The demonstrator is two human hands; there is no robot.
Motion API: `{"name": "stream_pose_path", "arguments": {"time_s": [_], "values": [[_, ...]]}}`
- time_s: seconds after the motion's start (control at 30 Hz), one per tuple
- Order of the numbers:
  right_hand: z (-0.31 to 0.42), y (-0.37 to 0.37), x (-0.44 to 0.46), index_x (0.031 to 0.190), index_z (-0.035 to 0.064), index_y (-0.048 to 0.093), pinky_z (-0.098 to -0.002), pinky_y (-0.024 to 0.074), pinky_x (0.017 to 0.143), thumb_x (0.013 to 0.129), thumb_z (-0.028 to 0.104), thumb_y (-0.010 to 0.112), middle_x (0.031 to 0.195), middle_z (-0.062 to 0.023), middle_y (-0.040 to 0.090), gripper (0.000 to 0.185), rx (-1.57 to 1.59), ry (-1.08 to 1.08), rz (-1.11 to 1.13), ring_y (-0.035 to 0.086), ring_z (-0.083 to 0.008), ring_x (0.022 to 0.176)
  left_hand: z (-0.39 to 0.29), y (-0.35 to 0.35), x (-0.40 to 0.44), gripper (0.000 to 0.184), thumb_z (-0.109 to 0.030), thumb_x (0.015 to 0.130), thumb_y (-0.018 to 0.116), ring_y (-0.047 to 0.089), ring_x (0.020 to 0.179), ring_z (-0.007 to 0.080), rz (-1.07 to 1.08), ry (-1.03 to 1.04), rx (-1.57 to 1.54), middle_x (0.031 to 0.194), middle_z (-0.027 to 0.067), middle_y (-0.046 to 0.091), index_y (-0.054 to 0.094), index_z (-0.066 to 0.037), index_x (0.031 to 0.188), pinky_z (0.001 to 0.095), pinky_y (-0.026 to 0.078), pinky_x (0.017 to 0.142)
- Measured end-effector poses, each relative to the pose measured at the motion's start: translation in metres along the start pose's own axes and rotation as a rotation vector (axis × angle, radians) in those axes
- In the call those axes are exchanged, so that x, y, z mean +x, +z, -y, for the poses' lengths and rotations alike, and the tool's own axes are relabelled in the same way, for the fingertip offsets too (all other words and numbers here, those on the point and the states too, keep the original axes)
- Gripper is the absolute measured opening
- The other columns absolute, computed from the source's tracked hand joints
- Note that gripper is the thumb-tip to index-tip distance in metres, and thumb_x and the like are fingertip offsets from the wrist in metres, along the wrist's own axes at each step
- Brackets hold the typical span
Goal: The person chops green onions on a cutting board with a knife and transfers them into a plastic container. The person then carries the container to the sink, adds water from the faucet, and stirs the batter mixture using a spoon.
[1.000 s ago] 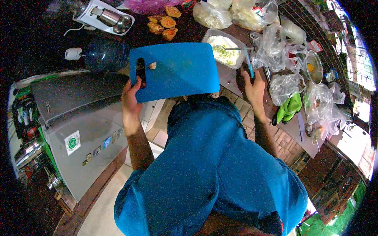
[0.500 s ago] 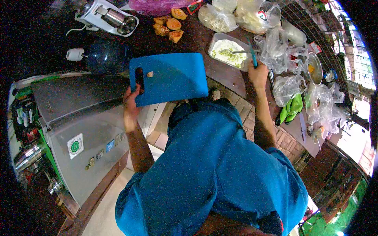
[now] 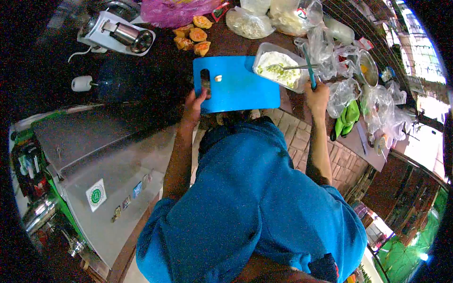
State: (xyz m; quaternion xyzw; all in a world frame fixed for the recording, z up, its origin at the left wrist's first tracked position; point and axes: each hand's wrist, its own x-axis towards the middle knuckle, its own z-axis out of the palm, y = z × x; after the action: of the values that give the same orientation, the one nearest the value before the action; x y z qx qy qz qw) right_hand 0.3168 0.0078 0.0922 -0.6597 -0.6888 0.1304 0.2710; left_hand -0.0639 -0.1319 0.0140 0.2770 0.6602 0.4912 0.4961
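My left hand [image 3: 192, 106] grips the blue cutting board [image 3: 243, 87] near its handle slot, with the fingers at the left edge. A small pale piece [image 3: 218, 78] lies on the board beside the slot. The right end of the board is close to a clear plastic tub [image 3: 258, 70], which holds white powder with green bits [image 3: 278, 70] and a metal utensil [image 3: 295, 67]. In my right hand [image 3: 316, 93] is the teal handle of a knife-like tool [image 3: 310, 70], held upright at the tub's right side.
Orange-brown food pieces [image 3: 198, 34], a white appliance [image 3: 125, 35] and a pink bag [image 3: 177, 12] are at the back. Clear bags [image 3: 250, 23], a metal bowl [image 3: 367, 68] and a green cloth [image 3: 348, 120] lie right. A grey fridge [image 3: 113, 188] stands left.
The board in my left hand has moved right, nearer the tub. My right hand has risen and closed around the teal handle. The camera view has shifted slightly.
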Motion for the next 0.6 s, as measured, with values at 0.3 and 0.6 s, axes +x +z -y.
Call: {"name": "stream_pose_path", "arguments": {"time_s": [0.3,0.6], "values": [[-0.005,0.006,-0.009,0.095,-0.0020,0.069,-0.0390,0.0440,0.055,0.084,0.020,0.063,0.057,-0.0146,0.054,0.025,0.046,-0.076,-0.022,0.051,-0.0197,0.052,0.022,0.059,0.040,0.057,-0.025,0.089,0.066,0.055,0.110,0.0303,-0.158,0.364,0.353,0.123,0.0176,0.056,0.043,0.000,0.135,0.0452,0.043,0.097],[0.007,-0.009,-0.002,0.095,-0.0024,0.069,-0.0364,0.0434,0.053,0.083,0.016,0.062,0.060,-0.0143,0.055,0.023,0.179,-0.189,0.093,0.051,-0.0172,0.053,-0.050,0.104,-0.008,0.069,-0.031,0.091,0.067,0.045,0.128,0.0344,-0.015,0.387,0.080,0.141,0.0190,0.044,0.034,-0.007,0.147,0.0563,0.041,0.102]]}}
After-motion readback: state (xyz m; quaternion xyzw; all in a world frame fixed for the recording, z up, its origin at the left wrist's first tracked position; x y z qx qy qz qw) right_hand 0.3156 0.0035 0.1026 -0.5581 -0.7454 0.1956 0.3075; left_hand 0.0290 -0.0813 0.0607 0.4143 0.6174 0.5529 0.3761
